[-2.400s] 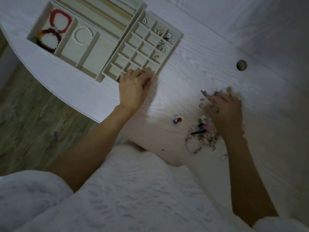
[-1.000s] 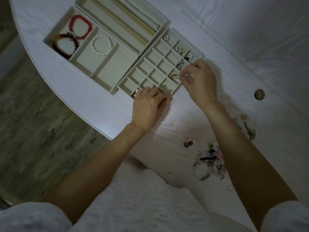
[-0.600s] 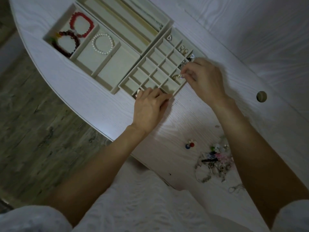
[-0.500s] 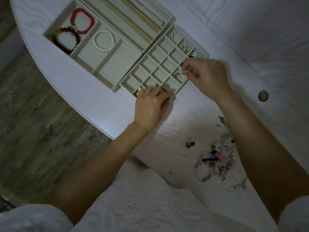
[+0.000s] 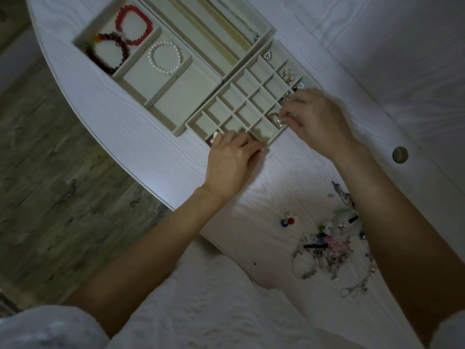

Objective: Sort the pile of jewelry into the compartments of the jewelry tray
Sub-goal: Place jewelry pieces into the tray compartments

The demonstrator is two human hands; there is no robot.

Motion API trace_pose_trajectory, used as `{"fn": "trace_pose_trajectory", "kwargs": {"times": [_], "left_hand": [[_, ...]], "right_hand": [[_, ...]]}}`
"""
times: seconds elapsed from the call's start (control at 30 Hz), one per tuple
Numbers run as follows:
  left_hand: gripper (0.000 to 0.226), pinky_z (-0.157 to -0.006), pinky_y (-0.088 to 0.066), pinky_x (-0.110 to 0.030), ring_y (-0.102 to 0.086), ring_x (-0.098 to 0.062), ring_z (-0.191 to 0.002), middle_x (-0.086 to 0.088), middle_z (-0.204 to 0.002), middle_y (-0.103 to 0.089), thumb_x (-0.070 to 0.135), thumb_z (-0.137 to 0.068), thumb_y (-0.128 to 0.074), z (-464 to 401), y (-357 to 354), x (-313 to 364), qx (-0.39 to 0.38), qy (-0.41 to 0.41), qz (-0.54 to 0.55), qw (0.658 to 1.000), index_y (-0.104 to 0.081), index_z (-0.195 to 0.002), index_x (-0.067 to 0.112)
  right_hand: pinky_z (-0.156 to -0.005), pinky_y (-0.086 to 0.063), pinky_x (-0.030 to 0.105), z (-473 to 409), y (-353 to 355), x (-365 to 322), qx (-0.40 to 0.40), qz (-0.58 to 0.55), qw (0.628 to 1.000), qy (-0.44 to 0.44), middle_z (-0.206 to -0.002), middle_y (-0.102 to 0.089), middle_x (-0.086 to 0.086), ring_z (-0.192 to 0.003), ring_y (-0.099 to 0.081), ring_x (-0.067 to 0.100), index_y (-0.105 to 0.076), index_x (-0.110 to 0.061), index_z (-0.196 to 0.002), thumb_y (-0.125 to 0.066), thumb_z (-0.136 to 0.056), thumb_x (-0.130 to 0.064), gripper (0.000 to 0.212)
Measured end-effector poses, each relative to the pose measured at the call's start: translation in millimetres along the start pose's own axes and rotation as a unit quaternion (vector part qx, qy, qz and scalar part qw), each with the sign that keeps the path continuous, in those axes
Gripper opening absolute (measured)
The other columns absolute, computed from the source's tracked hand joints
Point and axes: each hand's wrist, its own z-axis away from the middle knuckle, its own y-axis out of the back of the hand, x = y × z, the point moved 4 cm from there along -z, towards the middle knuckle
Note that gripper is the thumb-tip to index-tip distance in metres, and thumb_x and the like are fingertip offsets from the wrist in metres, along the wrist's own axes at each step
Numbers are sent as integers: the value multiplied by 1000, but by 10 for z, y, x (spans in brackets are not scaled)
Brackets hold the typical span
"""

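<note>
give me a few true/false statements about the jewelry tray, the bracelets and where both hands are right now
1. The white pearl bracelet shares a compartment with the bright red bead bracelet. False: it lies alone in the next compartment.
2. The left hand rests on the near edge of the beige gridded jewelry tray. True.
3. The right hand is digging in the loose pile of mixed jewelry. False: it is at the tray's small compartments, fingertips pinched on a small shiny piece.
4. The dark red bead bracelet lies beside the bright red one. True.
5. The pile sits inside the tray. False: it lies on the white table.
</note>
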Motion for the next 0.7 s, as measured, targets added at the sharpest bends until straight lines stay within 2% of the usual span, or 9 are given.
{"fn": "trace_pose_trajectory", "kwargs": {"times": [0.1, 0.2, 0.3, 0.37, 0.47, 0.63, 0.7], "left_hand": [[28, -68, -26, -27, -55, -23, -72, -1, -81, -65, 27, -91, -48, 7, -7, 4, -2, 1, -1, 1000, -73, -94, 16], [28, -68, -27, -28, -55, -23, -73, -1, -82, -65, 28, -91, -47, 7, -4, 11, -6, 4, -1, 1000, -73, -95, 17], [28, -69, -23, -25, -55, -22, -73, 0, -82, -65, 27, -91, -47, 2, 11, 10, -4, 3, -2, 1000, -73, -95, 17], [28, -69, -23, -25, -55, -22, -72, -1, -82, -65, 27, -91, -47, 1, 16, 15, -1, 1, -1, 1000, -73, -94, 17], [28, -69, -24, -25, -54, -23, -72, -1, -82, -65, 27, -91, -47, 3, 24, 21, 2, 1, 2, 1000, -73, -93, 16], [28, -68, -24, -26, -54, -23, -71, -1, -81, -65, 27, -91, -48, 1, 20, 12, 0, -4, 0, 1000, -73, -93, 16], [28, -68, -24, -26, -54, -22, -72, 0, -81, -65, 27, -91, -48, 0, 22, 13, -2, -5, 0, 1000, -74, -94, 16]], "right_hand": [[-66, -35, 29, -89, -20, 10, -27, 39, 999, -2, -96, -55, 9, -95, -50, 28, -67, -5, -93, -59, -89, -15, 14], [-67, -28, 26, -237, -63, 22, -48, 50, 997, -42, -94, -50, 6, -91, -48, 25, -64, -5, -93, -59, -87, -17, 14], [-65, -33, 26, -285, -68, 13, -29, 8, 998, -61, -87, -51, 2, -87, -50, 21, -65, -3, -89, -63, -84, -17, 16], [-66, -40, 28, -237, -28, -7, -3, 22, 999, -39, -90, -55, 7, -86, -53, 21, -68, -2, -91, -63, -86, -15, 14], [-66, -40, 26, -133, 57, 3, 30, 9, 999, -39, -92, -58, 10, -85, -55, 22, -71, -3, -93, -66, -86, -12, 12], [-66, -44, 29, -80, -42, -10, 16, 7, 998, -53, -94, -59, 7, -91, -56, 23, -71, -6, -91, -73, -80, -14, 14], [-64, -41, 28, -103, -67, -37, 15, 14, 998, -51, -93, -59, 7, -91, -55, 23, -72, -7, -89, -73, -79, -15, 13]]}}
